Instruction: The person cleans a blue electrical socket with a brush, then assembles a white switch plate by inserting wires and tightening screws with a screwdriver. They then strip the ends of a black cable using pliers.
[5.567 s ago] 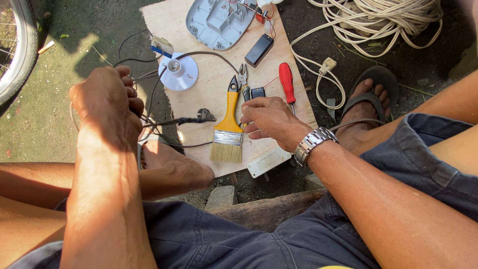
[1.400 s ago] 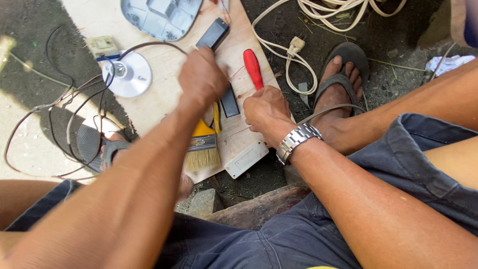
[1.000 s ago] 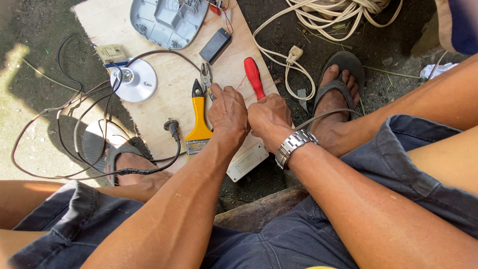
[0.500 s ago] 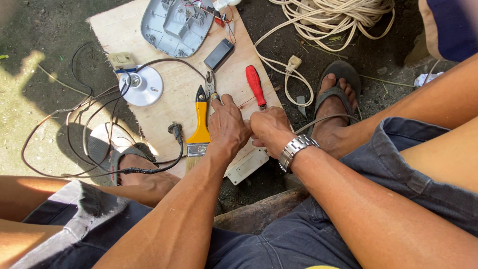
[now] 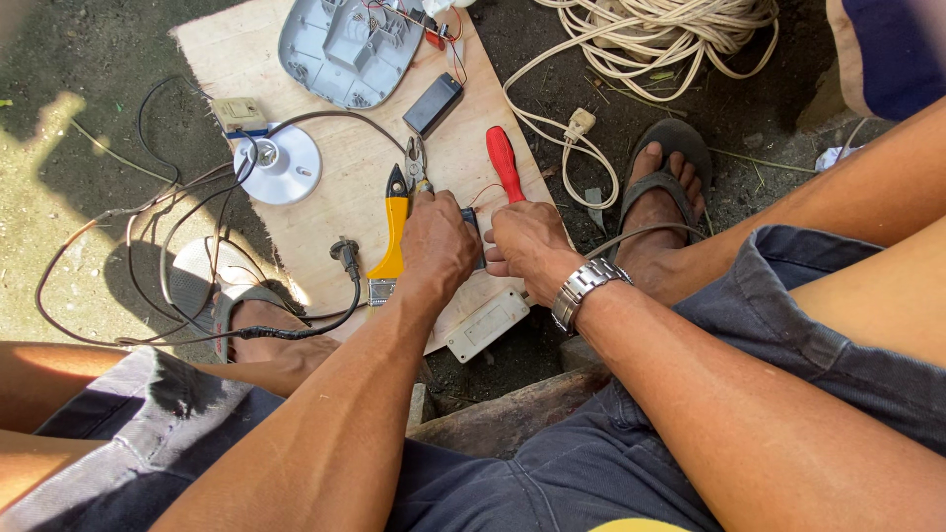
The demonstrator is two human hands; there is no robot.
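Plywood board (image 5: 335, 197) lies on the dirt ground and carries the work. Both hands meet near its lower edge: the left hand (image 5: 439, 246) is closed over a small dark part (image 5: 474, 236), and the right hand (image 5: 527, 241) pinches at it from the other side, fingers narrow. A thin red wire (image 5: 480, 194) runs from the part toward the red screwdriver (image 5: 505, 163). The work looks to be in the middle: the grey cover (image 5: 350, 44) lies open with its inside up, the pliers (image 5: 417, 163) and the yellow-handled brush (image 5: 392, 236) lie loose, and the white box (image 5: 486, 325) hangs over the board's lower edge. Room is tight. The screwdriver lies just beside the right hand, and the pliers touch the left. The black cable (image 5: 197, 207) loops left of the board near one sandalled foot (image 5: 251, 320); the other foot (image 5: 660, 192) and the white cord (image 5: 650, 39) close the right side.
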